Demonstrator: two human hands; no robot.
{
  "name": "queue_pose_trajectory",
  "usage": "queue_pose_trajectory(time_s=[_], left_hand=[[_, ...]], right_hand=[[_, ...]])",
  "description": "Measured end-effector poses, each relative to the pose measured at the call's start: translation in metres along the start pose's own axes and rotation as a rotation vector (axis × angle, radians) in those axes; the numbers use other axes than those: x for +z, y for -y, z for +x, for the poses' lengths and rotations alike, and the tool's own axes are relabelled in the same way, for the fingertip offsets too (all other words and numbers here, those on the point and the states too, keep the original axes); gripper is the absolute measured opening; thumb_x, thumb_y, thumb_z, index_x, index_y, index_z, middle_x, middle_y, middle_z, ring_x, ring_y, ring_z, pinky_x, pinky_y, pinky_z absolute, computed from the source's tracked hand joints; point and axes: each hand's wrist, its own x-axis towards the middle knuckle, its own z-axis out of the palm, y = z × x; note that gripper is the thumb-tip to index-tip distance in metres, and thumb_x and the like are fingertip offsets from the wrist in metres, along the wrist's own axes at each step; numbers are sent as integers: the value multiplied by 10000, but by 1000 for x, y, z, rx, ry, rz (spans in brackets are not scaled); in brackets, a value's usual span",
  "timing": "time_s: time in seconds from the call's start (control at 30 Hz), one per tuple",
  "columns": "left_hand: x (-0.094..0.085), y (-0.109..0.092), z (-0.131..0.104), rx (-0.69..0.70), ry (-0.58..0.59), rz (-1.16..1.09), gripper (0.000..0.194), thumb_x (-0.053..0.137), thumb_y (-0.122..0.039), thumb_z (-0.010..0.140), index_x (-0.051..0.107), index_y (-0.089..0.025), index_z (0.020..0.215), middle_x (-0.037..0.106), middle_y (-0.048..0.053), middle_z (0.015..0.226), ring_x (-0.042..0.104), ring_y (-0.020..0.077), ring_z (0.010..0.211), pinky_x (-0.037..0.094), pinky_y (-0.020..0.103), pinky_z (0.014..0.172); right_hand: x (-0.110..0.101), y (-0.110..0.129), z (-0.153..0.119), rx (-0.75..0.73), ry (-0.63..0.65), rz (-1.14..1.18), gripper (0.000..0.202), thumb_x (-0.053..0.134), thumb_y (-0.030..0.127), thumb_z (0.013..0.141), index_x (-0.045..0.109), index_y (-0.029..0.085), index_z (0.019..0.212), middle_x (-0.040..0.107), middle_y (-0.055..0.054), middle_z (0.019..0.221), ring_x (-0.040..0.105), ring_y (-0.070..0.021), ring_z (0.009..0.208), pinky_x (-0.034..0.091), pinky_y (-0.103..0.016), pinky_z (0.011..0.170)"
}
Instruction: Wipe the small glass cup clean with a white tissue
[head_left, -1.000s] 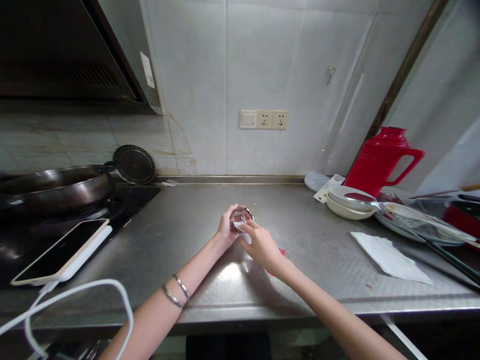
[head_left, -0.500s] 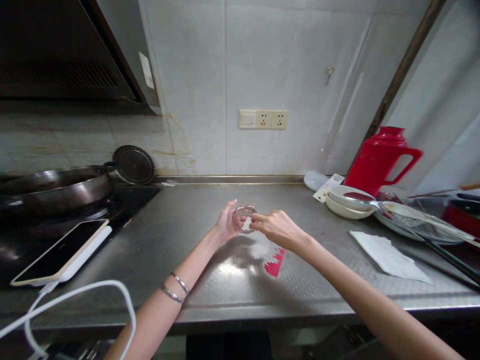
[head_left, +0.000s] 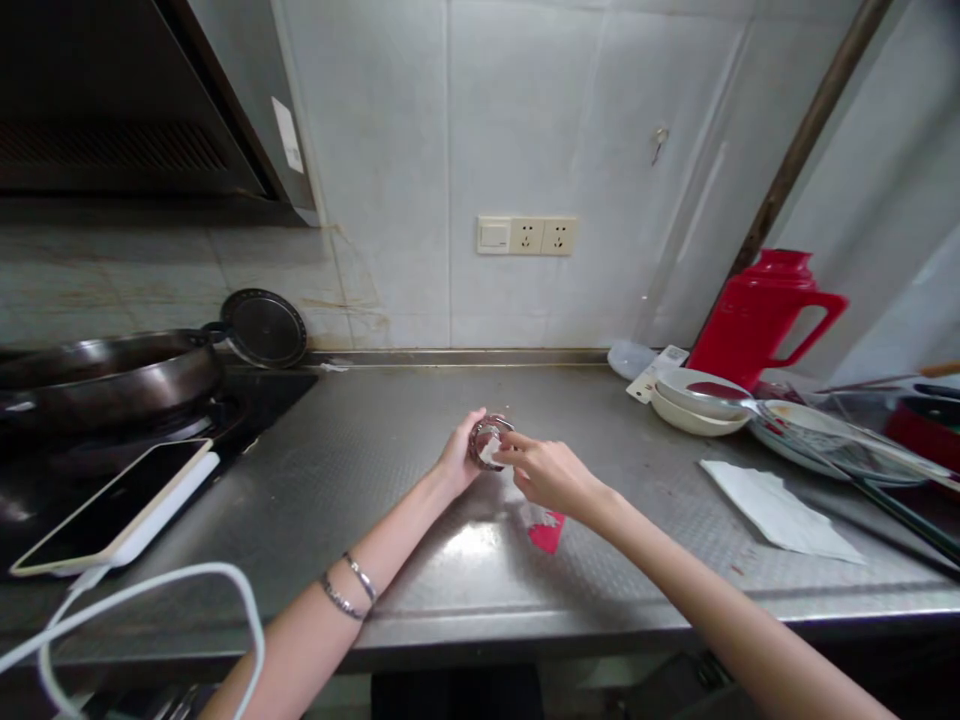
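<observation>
My left hand point(head_left: 460, 455) is wrapped around a small round glass point(head_left: 482, 432), its mouth tilted toward me. The rim looks brownish, and part of the vessel is hidden by my fingers. My right hand point(head_left: 551, 475) pinches a small white piece of tissue point(head_left: 491, 452) at the glass's mouth. On the counter below my right hand lies a red scrap point(head_left: 546, 533) with a ragged upper edge.
A pan point(head_left: 112, 380) sits on the stove at left, near a phone point(head_left: 112, 505) with a white cable point(head_left: 202, 568). At right are a folded tissue point(head_left: 780, 512), stacked bowls point(head_left: 694, 412), a plate point(head_left: 802, 455) and a red thermos point(head_left: 765, 320).
The glass has turned in my left hand, and its mouth faces me differently. My right hand has shifted slightly, with the tissue still at the glass's mouth.
</observation>
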Motion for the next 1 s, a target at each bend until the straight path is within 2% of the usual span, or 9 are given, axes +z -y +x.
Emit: queue_pose_trajectory(time_s=[0.13, 0.27, 0.43, 0.53, 0.6, 0.7, 0.8, 0.9, 1.0], left_hand=[[0, 3, 0, 86, 22, -53, 283, 516, -353, 813, 656, -108, 791, 696, 81, 703, 644, 171, 598, 485, 262, 551], [-2, 5, 1, 95, 26, -85, 312, 517, -393, 804, 649, -111, 795, 694, 91, 701, 643, 182, 600, 484, 271, 563], [-3, 0, -1, 74, 147, -102, 297, 509, -352, 782, 661, -105, 843, 712, 132, 843, 671, 239, 742, 508, 335, 682], [-6, -8, -2, 28, 237, -97, 344, 475, -300, 752, 660, -108, 970, 700, 149, 994, 666, 292, 839, 508, 414, 708], [-8, -14, -2, -5, 267, -84, 382, 455, -291, 754, 652, -102, 1021, 688, 152, 1047, 667, 283, 819, 510, 412, 673], [-13, -18, 1, -103, 222, -21, 403, 449, -359, 807, 667, -75, 990, 722, 127, 795, 637, 199, 579, 496, 332, 565], [-16, -16, 6, -214, 142, 62, 436, 496, -464, 816, 690, -78, 869, 623, 44, 476, 501, 121, 359, 421, 245, 436], [-15, -10, 9, -185, 69, 74, 366, 538, -431, 815, 685, -99, 767, 585, 15, 428, 448, 82, 317, 342, 193, 373], [-9, -5, 6, -103, 16, 36, 342, 514, -382, 837, 683, -94, 762, 595, 16, 447, 462, 82, 331, 347, 194, 376]], right_hand=[[23, 22, 3, 140, -196, 271, 349, 493, 130, 773, 618, 233, 1082, 606, -37, 1089, 607, -129, 761, 448, -226, 670], [39, 35, 11, 241, -290, 334, 274, 514, 214, 840, 610, 225, 1097, 607, -50, 1067, 610, -134, 786, 445, -220, 671], [25, 21, 11, 160, -172, 78, 235, 454, 335, 917, 601, 286, 1094, 620, -30, 1064, 625, -157, 826, 408, -216, 606], [6, 7, 6, 22, -58, -90, 248, 397, 281, 942, 583, 276, 1106, 630, -36, 1022, 620, -148, 779, 370, -217, 557], [-5, -1, 5, -99, -5, -164, 243, 390, 222, 941, 591, 250, 1075, 634, -39, 984, 614, -147, 793, 361, -220, 555], [-16, -12, 8, -273, 39, -250, 242, 376, 161, 939, 598, 205, 1025, 631, -46, 969, 604, -146, 808, 364, -226, 563], [-19, -17, 14, -412, 60, -325, 236, 379, 151, 938, 608, 174, 988, 620, -69, 1025, 590, -161, 858, 374, -230, 572], [-18, -18, 19, -438, 75, -358, 233, 392, 148, 932, 625, 159, 937, 616, -90, 1023, 581, -181, 906, 378, -235, 571], [-14, -18, 19, -354, 79, -356, 222, 410, 109, 905, 629, 142, 930, 617, -99, 984, 595, -178, 854, 387, -244, 579]])
